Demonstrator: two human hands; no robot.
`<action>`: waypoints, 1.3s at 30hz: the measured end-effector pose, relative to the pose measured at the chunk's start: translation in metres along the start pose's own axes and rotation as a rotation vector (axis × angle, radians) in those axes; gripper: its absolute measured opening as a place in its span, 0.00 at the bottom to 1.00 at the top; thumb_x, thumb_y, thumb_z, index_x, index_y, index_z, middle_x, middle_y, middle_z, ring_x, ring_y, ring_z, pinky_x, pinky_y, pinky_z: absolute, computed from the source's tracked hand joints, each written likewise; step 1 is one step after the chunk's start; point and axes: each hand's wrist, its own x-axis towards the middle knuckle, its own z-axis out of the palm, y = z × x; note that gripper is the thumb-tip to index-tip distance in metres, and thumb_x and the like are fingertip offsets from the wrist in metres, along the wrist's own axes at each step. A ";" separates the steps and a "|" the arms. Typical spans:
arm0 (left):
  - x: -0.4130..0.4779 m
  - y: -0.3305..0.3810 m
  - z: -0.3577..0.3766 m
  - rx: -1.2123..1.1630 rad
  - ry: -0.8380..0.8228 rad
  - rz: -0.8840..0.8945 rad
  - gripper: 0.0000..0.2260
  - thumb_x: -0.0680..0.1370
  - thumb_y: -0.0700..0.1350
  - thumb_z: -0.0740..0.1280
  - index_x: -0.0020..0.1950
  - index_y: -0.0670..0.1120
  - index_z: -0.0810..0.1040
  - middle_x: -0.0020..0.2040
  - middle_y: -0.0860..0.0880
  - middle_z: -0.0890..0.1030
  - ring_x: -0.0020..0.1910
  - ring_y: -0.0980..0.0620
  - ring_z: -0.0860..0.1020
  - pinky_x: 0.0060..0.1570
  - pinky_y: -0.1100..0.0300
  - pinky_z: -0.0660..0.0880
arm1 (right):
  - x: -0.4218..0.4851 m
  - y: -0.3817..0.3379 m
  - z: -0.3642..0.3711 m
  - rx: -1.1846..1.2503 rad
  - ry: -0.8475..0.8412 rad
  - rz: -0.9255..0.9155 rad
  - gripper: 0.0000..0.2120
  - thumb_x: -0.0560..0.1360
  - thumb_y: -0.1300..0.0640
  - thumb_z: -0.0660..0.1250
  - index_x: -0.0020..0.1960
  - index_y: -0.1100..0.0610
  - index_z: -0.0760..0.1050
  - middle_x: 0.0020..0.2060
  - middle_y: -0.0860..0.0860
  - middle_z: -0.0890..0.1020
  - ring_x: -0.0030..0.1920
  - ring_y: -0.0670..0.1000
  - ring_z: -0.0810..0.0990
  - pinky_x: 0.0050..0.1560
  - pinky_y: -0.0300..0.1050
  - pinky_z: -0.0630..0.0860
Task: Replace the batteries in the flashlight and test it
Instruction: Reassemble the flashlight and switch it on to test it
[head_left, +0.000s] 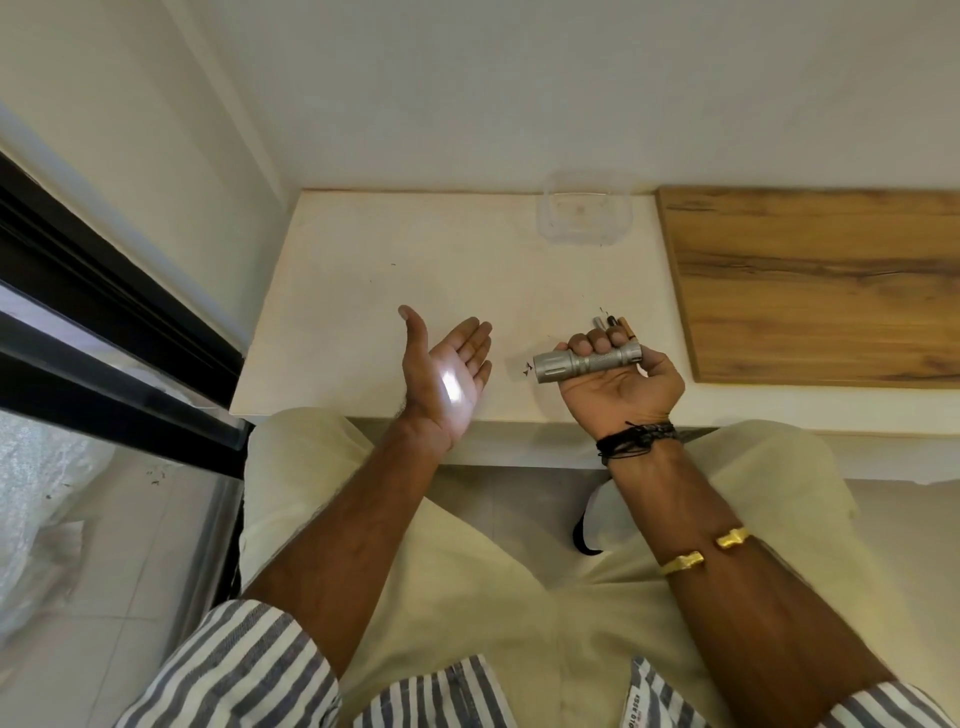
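My right hand (618, 382) grips a silver flashlight (587, 362), held level with its head pointing left. A bright patch of light falls on the palm of my left hand (447, 379), which is held open, palm facing right, fingers apart and holding nothing. Several loose batteries (613, 323) lie on the white tabletop (395, 270) just behind my right hand, partly hidden by its fingers.
A clear plastic container (584, 215) stands at the back of the tabletop by the wall. A wooden board (815, 280) covers the right side. A dark window frame (104, 312) runs along the left. Small dark specks lie left of the flashlight head.
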 end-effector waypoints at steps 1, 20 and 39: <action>0.000 0.001 0.000 -0.008 -0.011 -0.007 0.47 0.72 0.78 0.48 0.79 0.44 0.60 0.79 0.45 0.63 0.79 0.47 0.59 0.78 0.47 0.49 | -0.001 0.000 0.000 -0.010 -0.008 0.005 0.08 0.65 0.55 0.58 0.36 0.59 0.73 0.32 0.53 0.72 0.33 0.54 0.71 0.47 0.48 0.71; 0.000 0.000 0.001 0.044 0.019 0.015 0.45 0.75 0.75 0.46 0.77 0.42 0.63 0.77 0.43 0.67 0.76 0.44 0.64 0.77 0.46 0.56 | 0.000 -0.002 0.000 0.015 -0.003 0.004 0.08 0.66 0.57 0.56 0.36 0.59 0.71 0.31 0.54 0.71 0.30 0.55 0.72 0.40 0.49 0.79; -0.001 0.004 0.002 0.056 0.134 0.073 0.44 0.76 0.74 0.46 0.76 0.41 0.65 0.75 0.42 0.69 0.75 0.44 0.66 0.77 0.47 0.57 | -0.010 0.003 0.008 -1.536 -0.144 -0.774 0.11 0.77 0.62 0.72 0.59 0.59 0.78 0.60 0.47 0.83 0.60 0.53 0.82 0.59 0.47 0.79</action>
